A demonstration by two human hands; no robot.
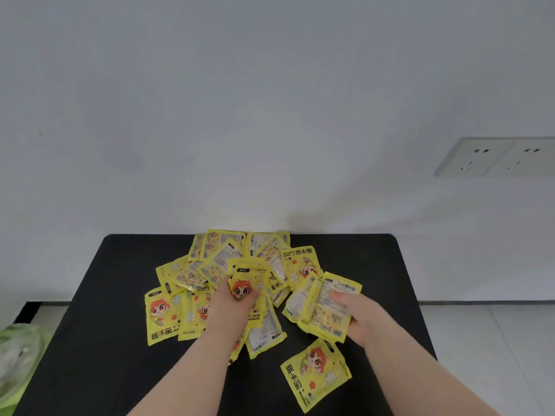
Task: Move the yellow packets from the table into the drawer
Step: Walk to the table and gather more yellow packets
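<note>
Several yellow packets [222, 259] with a red-haired cartoon figure lie in a loose pile on the black table [105, 295]. My left hand [231, 307] is in the middle of the pile and grips one packet [246, 283] that stands up from it. My right hand [357, 316] holds a small stack of packets [324, 307] at the right side of the pile. One packet [315, 373] lies alone near the front, under my right forearm. No drawer is in view.
The table stands against a white wall. A double wall socket [495, 157] is at the upper right. A green and clear plastic bag [18, 358] sits at the left edge. Pale floor [480, 355] shows to the right.
</note>
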